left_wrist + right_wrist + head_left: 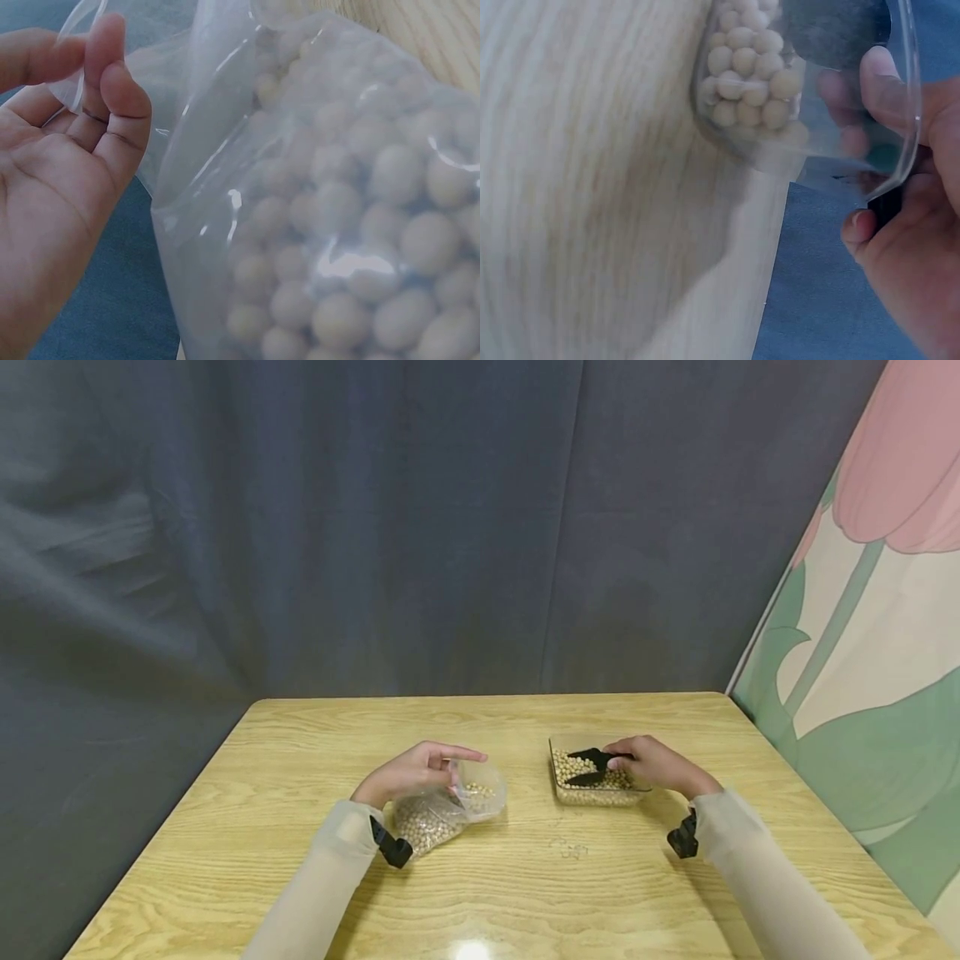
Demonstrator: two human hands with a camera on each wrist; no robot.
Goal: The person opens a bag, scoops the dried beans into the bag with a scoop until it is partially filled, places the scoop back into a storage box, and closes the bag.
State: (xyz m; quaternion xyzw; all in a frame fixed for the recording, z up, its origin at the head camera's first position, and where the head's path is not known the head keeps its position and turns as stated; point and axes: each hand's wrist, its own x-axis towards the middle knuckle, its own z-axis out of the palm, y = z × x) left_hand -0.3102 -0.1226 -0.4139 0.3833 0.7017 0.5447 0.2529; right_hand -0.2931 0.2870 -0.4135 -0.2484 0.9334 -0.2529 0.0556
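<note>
A clear plastic bag [429, 823] full of small round beige balls lies on the table, its mouth turned to the right. My left hand [405, 774] pinches the bag's upper rim between thumb and curled fingers, index finger pointing right. The left wrist view shows the balls crowded behind the film of the bag [345, 225]. To the right, a clear rectangular container [600, 798] holds more of these balls. My right hand [660, 766] grips the handle of a black scoop [597, 760], whose head rests among them. Through the container wall [761, 154], the scoop is partly blurred.
Both items stand on a light wood-grain table [480, 893]. Faint dark marks [570, 849] show on its surface below the container. A dark blue curtain [420, 527] hangs behind the table, and a wall with a painted tulip [892, 635] rises on the right.
</note>
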